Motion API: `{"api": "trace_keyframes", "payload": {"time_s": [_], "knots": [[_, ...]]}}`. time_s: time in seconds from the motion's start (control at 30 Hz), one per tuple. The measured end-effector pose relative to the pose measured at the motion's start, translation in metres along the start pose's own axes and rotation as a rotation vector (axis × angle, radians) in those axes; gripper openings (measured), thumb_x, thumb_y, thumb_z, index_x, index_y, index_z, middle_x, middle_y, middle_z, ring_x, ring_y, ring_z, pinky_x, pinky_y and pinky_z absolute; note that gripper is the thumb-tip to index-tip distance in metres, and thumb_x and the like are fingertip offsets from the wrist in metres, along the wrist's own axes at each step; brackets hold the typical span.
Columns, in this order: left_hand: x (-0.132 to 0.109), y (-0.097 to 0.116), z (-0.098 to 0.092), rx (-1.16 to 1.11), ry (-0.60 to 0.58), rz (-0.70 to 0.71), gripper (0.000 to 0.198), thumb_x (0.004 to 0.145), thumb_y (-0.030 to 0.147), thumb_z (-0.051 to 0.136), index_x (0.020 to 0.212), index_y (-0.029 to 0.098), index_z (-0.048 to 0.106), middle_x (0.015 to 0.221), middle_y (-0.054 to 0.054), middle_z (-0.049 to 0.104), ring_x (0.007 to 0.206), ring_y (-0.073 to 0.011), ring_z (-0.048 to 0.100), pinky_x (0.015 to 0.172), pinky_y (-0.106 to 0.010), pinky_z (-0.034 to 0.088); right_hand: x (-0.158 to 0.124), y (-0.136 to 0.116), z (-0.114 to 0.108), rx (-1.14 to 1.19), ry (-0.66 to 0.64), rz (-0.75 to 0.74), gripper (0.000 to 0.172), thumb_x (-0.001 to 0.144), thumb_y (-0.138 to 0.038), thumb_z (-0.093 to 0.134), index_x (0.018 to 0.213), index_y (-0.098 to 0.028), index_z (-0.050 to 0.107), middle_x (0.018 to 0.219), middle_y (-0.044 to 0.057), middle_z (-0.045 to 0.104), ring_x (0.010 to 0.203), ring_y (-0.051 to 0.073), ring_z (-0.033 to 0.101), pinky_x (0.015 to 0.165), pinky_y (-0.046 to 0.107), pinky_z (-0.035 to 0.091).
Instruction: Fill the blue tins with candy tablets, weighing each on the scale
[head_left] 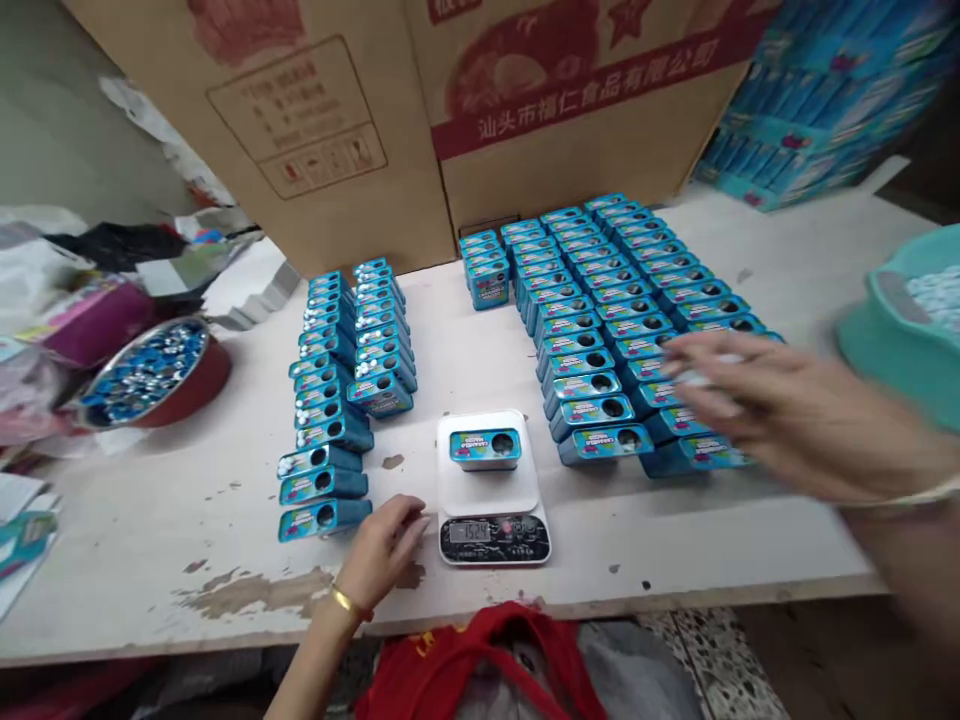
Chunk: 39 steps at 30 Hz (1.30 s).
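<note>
A white scale (491, 490) with a dark display panel stands near the table's front edge. On its plate sits one blue tin (485, 448) with a round dark opening at its right end. My left hand (390, 540) rests on the table just left of the scale, fingers apart and holding nothing. Blurred by motion, my right hand (765, 410) is above the right-hand rows of blue tins (600, 440); its fingers are pinched on small white pieces (697, 376). Two more columns of tins (322, 515) stand at the left, some with white pieces on top.
A large cardboard box (360, 120) stands behind the tins. At the far left is a red bowl (210, 370) of blue and silver pieces. A turquoise basin (885, 330) with white pieces is at the right, and stacked blue packs (810, 120) are at the back right.
</note>
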<state>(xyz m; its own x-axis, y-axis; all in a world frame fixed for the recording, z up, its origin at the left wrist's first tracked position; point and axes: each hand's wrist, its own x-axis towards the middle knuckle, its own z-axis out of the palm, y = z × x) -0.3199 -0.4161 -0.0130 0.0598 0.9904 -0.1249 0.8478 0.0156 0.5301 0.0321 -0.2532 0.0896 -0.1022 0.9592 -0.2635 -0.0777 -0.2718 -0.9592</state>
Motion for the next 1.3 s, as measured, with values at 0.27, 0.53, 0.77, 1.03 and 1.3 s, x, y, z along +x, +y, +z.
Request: {"api": "trace_keyframes", "payload": {"time_s": [0.27,0.53,0.77,1.03,1.3], "knots": [[-0.030,-0.009,0.007,-0.083,0.033,0.037,0.017,0.089,0.031,0.044,0.093,0.019,0.055,0.083,-0.003,0.061,0.075,-0.0139,0.057,0.068,-0.026,0.046,-0.014,0.050,0.123,0.094,-0.473,0.235,0.025,0.067,-0.035,0.071,0.085,-0.018,0.066,0.081,0.001,0.063,0.049,0.002,0.043,0.043,0.018,0.031],[-0.032,-0.013,0.017,-0.149,0.016,0.043,0.017,0.090,0.031,0.043,0.092,0.019,0.054,0.081,-0.003,0.060,0.074,-0.0136,0.056,0.068,-0.025,0.044,-0.014,0.054,0.121,-0.157,-0.461,0.144,0.038,0.069,-0.041,0.067,0.096,-0.015,0.063,0.051,-0.005,0.052,0.044,0.005,0.039,0.041,0.021,0.025],[-0.031,-0.022,0.024,-0.179,0.004,0.023,0.016,0.089,0.030,0.044,0.092,0.018,0.054,0.082,-0.003,0.059,0.075,-0.0133,0.055,0.070,-0.026,0.044,-0.013,0.056,0.122,-0.476,-0.367,-0.099,0.034,0.073,-0.041,0.063,0.092,-0.013,0.065,0.048,-0.006,0.047,0.044,0.007,0.040,0.042,0.023,0.029],[-0.031,-0.025,0.027,-0.206,0.005,-0.006,0.018,0.089,0.031,0.043,0.092,0.018,0.055,0.081,-0.003,0.059,0.074,-0.0129,0.055,0.069,-0.025,0.044,-0.013,0.054,0.124,-0.226,-0.266,0.069,0.025,0.069,-0.035,0.069,0.084,-0.016,0.065,0.048,-0.006,0.046,0.044,0.006,0.038,0.041,0.021,0.027],[-0.026,-0.025,0.028,-0.198,0.005,-0.012,0.018,0.089,0.031,0.043,0.090,0.018,0.056,0.083,-0.003,0.060,0.074,-0.0129,0.055,0.068,-0.025,0.044,-0.024,0.044,0.116,0.122,-0.228,0.272,0.017,0.065,-0.025,0.073,0.078,-0.017,0.066,0.073,0.001,0.056,0.051,0.004,0.041,0.039,0.019,0.023]]}}
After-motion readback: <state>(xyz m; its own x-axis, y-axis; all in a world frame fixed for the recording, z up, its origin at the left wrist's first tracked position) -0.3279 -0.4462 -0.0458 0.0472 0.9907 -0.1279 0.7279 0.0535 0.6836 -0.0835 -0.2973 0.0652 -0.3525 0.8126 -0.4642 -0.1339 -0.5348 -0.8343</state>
